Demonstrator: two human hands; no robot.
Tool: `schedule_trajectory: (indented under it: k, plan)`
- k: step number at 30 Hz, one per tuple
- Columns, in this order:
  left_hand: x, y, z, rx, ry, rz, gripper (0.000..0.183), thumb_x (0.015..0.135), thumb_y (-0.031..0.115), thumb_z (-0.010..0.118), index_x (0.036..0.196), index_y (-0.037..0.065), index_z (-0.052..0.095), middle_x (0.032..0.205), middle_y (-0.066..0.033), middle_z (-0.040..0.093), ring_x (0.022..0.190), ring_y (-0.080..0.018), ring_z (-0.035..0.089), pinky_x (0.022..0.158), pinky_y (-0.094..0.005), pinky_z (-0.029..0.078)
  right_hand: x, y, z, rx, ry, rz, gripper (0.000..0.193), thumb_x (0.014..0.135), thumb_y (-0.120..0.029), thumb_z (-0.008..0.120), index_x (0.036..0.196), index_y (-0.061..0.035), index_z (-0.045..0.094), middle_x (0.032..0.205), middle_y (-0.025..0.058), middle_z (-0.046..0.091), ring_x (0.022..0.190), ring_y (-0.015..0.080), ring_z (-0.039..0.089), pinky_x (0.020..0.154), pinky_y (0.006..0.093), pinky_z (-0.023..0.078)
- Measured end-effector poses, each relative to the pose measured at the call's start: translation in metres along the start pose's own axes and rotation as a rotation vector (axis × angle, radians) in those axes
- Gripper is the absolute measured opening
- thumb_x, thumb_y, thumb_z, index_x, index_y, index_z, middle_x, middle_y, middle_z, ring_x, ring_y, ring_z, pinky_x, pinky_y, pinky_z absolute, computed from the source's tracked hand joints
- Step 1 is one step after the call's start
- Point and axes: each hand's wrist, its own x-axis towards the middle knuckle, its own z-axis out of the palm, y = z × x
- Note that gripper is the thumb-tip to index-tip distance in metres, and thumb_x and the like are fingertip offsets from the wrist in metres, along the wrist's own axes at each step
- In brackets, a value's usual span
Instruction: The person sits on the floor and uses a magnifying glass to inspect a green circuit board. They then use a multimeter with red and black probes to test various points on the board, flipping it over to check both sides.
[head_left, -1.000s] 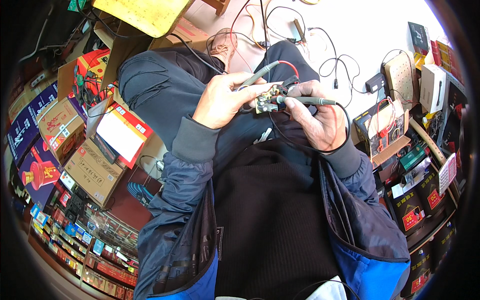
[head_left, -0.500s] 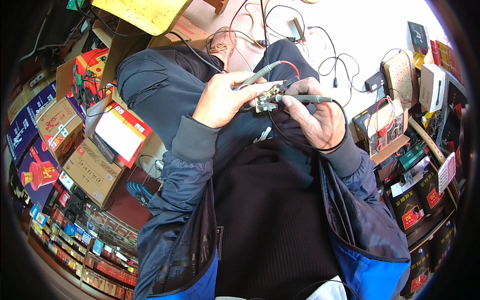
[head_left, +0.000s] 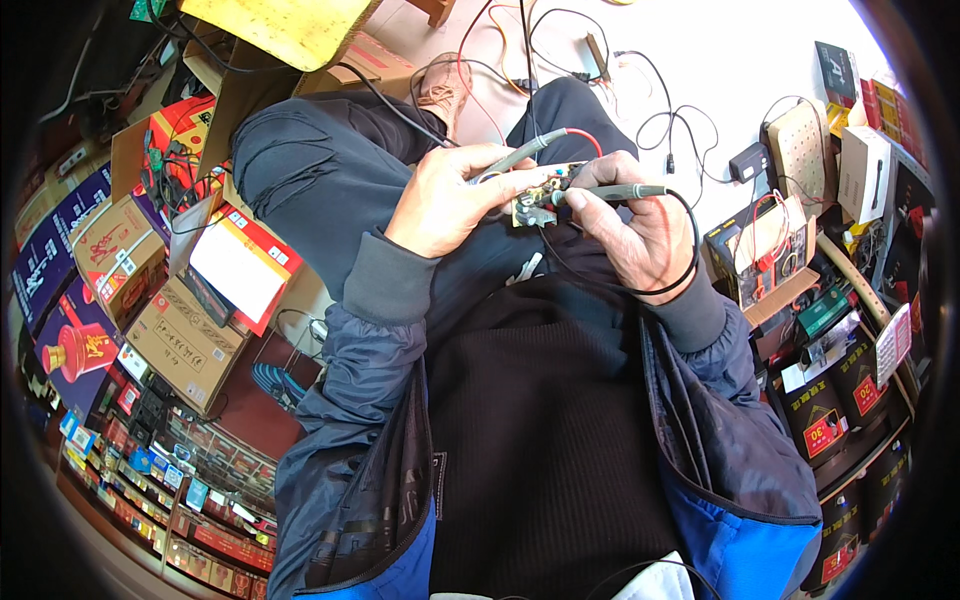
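Above the lap (head_left: 468, 255), forearms (head_left: 388, 282) slope inward to a left hand (head_left: 435, 205) and right hand (head_left: 645, 240), both clamped. Between them, the left grips a board (head_left: 538, 197), likely light, stiff and fragile, best taken by its edges. The red-wired probe (head_left: 527, 151), in the left, and black-wired probe (head_left: 622, 191), pinched in the right, look rigid, suiting mid-barrel grips.

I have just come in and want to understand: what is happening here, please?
The person's left hand holds a small circuit board and a grey probe with a red lead. The right hand holds a second probe, with a black lead, pointed at the board. Whether its tip touches, I cannot tell.
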Motion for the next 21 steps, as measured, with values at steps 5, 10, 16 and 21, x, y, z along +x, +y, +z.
schedule_trajectory:
  k: [5, 10, 16, 21]
  plan:
    - [0.0007, -0.0013, 0.0019, 0.054, 0.014, 0.014, 0.027, 0.098, 0.013, 0.077, 0.117, -0.006, 0.076, 0.094, -0.0024, 0.073, 0.083, -0.0055, 0.062, 0.077, -0.0219, 0.051, 0.0004, -0.003, -0.0061, -0.031, -0.047, 0.044, 0.015, 0.103, -0.015, 0.068, 0.104, -0.001, 0.064, 0.079, 0.0064, 0.065, 0.071, 0.0116, 0.059, 0.067, 0.0287, 0.051]
    - [0.0014, -0.0023, 0.0012, 0.017, 0.013, 0.023, 0.026, 0.098, 0.013, 0.076, 0.117, -0.006, 0.076, 0.094, -0.0029, 0.073, 0.084, -0.0057, 0.063, 0.076, -0.0222, 0.051, -0.0012, -0.0026, -0.0043, 0.057, -0.008, 0.07, 0.019, 0.104, -0.019, 0.068, 0.105, -0.001, 0.063, 0.078, 0.0062, 0.064, 0.069, 0.0117, 0.058, 0.066, 0.0292, 0.05]
    - [0.0025, -0.0042, 0.0004, 0.021, 0.009, -0.007, 0.026, 0.098, 0.012, 0.075, 0.117, -0.006, 0.075, 0.096, -0.0031, 0.073, 0.084, -0.0059, 0.063, 0.077, -0.0224, 0.051, -0.0005, 0.0036, -0.0013, 0.038, -0.017, 0.039, 0.017, 0.104, -0.018, 0.068, 0.104, -0.0013, 0.062, 0.078, 0.0058, 0.063, 0.069, 0.0114, 0.057, 0.067, 0.0285, 0.049]
    - [0.0025, -0.0032, -0.0009, -0.026, 0.009, -0.003, 0.028, 0.099, 0.012, 0.075, 0.119, -0.007, 0.074, 0.097, -0.0037, 0.073, 0.084, -0.0061, 0.063, 0.078, -0.0226, 0.051, -0.0008, -0.0005, -0.0043, 0.052, -0.018, 0.065, 0.015, 0.103, -0.016, 0.068, 0.105, -0.0018, 0.063, 0.078, 0.004, 0.063, 0.071, 0.0104, 0.058, 0.067, 0.0278, 0.05]
